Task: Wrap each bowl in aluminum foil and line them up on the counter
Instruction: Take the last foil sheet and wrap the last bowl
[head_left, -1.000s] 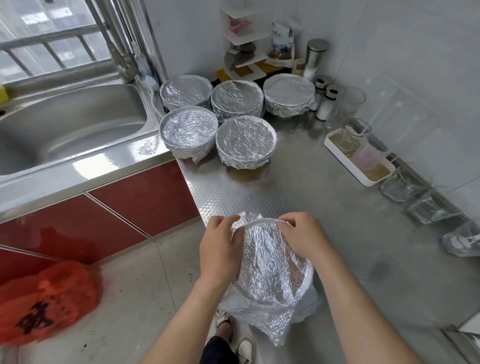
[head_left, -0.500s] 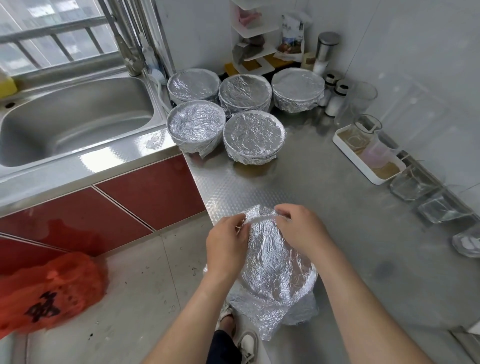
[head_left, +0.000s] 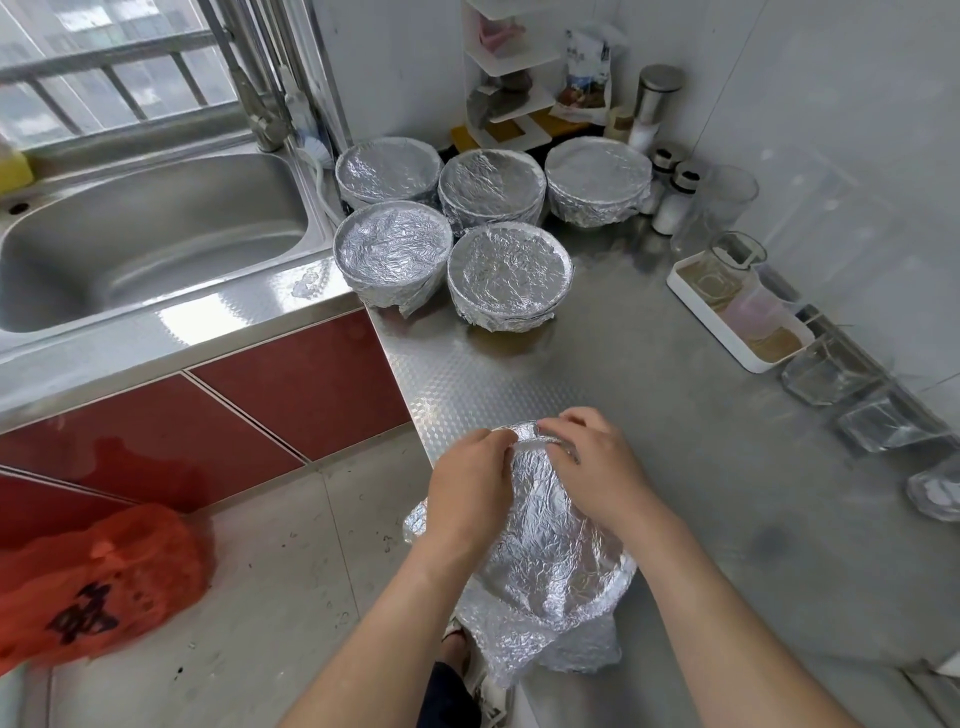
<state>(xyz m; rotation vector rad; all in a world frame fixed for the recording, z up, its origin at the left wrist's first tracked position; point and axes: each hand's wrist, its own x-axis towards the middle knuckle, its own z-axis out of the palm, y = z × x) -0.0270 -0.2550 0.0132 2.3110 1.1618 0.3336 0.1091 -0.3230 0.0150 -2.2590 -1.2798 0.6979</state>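
Working at 6 o'clock, at the near edge of the worktop (head_left: 649, 395). Holding a bowl (head_left: 550, 545) tilted, its mouth covered in foil (head_left: 540, 644), with loose foil crumpled beneath it. Not able to tell whether it is resting on the worktop.

Pinching the foil at the bowl's far rim with the left hand (head_left: 470, 488) and the right hand (head_left: 592, 467), the fingers (head_left: 558, 423) of both curled and closed on the fold.

Judging the step in hand as crimping foil around the sixth bowl's rim. Judging the next move as pressing the fold round the remaining rim, tucking the hanging foil under, then setting the bowl down.

Noting, well apart toward 12 o'clock, five wrapped bowls (head_left: 506, 270), two in front and three behind, close together, beside the sink (head_left: 145, 234) at 10 o'clock. Reckoning the place right of the front pair, toward 1 o'clock, as the likely spot.
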